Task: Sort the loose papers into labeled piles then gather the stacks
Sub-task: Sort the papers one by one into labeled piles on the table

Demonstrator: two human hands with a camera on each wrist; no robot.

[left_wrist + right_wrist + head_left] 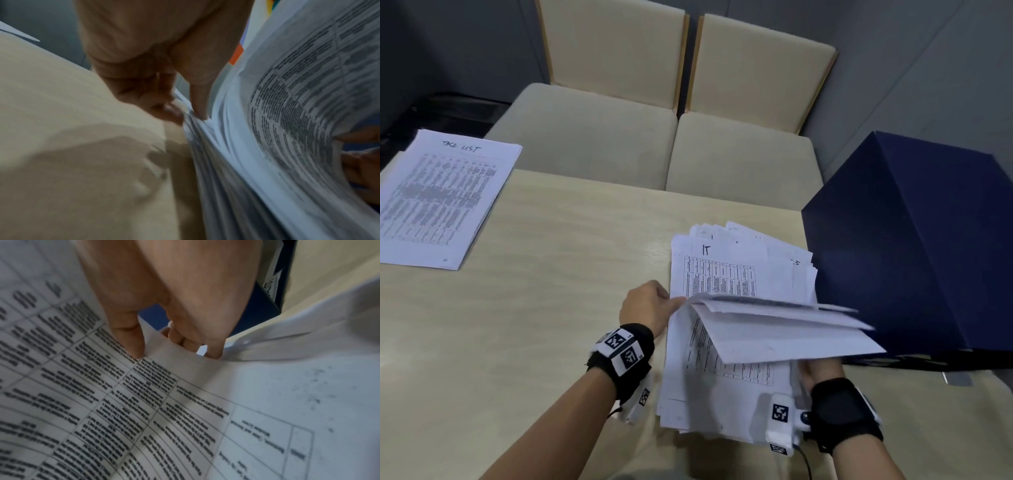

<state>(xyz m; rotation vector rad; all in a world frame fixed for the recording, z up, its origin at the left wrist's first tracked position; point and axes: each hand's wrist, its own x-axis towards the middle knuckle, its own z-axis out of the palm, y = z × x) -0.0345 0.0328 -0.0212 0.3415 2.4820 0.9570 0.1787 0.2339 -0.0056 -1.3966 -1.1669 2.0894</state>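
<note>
The big paper pile (726,342) is lying right between both hands, long side pointing away. The left hand (645,306) is pinching its left edge. The right hand (822,371) is gripping lifted sheets (784,329) on the right. The sorted pile (438,202) is waiting far left, nearer the left hand.

Table (571,274): two paper stacks (438,202), box (914,246)

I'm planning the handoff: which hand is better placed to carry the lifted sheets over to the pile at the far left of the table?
Left, probably. The left hand already pinches the lifted sheets at their left edge, on the far-left pile's side. The right hand is under them beside the blue box.
</note>
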